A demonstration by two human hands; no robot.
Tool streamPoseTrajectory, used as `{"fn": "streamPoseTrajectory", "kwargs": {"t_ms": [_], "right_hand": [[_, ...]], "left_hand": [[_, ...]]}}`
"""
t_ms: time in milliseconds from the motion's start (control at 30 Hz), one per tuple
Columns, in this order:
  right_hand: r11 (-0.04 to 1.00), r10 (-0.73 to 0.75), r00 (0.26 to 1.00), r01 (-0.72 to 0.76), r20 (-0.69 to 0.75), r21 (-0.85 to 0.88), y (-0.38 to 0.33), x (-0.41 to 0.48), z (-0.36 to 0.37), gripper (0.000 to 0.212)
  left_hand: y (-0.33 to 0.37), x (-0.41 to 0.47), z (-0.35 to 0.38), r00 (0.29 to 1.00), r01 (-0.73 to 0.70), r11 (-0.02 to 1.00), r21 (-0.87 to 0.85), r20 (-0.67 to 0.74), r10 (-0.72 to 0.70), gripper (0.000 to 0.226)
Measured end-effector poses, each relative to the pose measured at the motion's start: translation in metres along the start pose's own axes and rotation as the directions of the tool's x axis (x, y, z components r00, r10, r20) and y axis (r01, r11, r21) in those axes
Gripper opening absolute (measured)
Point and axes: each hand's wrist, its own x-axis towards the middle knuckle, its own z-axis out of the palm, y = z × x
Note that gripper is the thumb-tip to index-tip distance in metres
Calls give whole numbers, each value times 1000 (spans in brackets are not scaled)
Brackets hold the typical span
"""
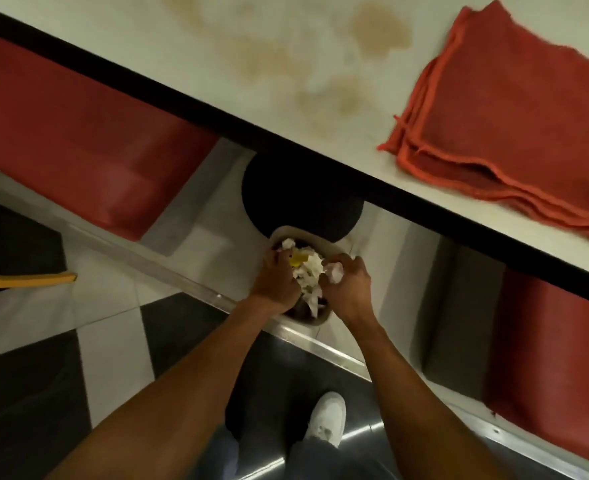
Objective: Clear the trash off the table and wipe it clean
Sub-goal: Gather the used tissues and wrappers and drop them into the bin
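A small beige trash bin (pixel 315 322) stands on the floor under the table edge, filled with crumpled white paper (pixel 308 271) and a yellow scrap (pixel 299 260). My left hand (pixel 279 284) is over the bin's left side, fingers curled down into the paper. My right hand (pixel 346 287) grips a crumpled white paper ball (pixel 334 273) above the bin's right side. On the white table (pixel 216 46), brownish stains (pixel 379 29) spread across the top. A folded red cloth (pixel 514 109) lies on the table at the right.
Red bench seats (pixel 78 133) flank the table, the second red seat (pixel 556 348) at lower right. The table's black round base (pixel 300 199) sits behind the bin. A yellow object (pixel 26 280) pokes in at left. The floor is black-and-white tile; my white shoe (pixel 326 419) is below.
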Motion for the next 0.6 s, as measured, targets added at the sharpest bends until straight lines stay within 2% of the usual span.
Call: {"fn": "streamPoseTrajectory", "kwargs": {"t_ms": [100,200,300,400,500,600], "right_hand": [[1000,-21,1000,21,-16,10,24,16,18,35],[999,-53,998,53,-22,10,37,24,29,36],[999,-42,999,42,2,-1,43,28,37,39],[999,-39,999,39,38,-12,43,29,44,41],[999,-46,993,47,110,-3,38,30,52,48],[994,-56,980,73,191,-79,37,33,67,54]], "left_hand": [[-25,26,25,994,-108,975,194,5,109,93],[-46,43,40,989,-147,942,302,70,132,91],[-64,51,46,983,-162,927,337,140,121,88],[-64,46,40,973,-193,937,290,178,145,90],[-54,35,28,970,-236,956,177,103,221,89],[-53,26,14,983,-186,981,58,13,185,92]]}}
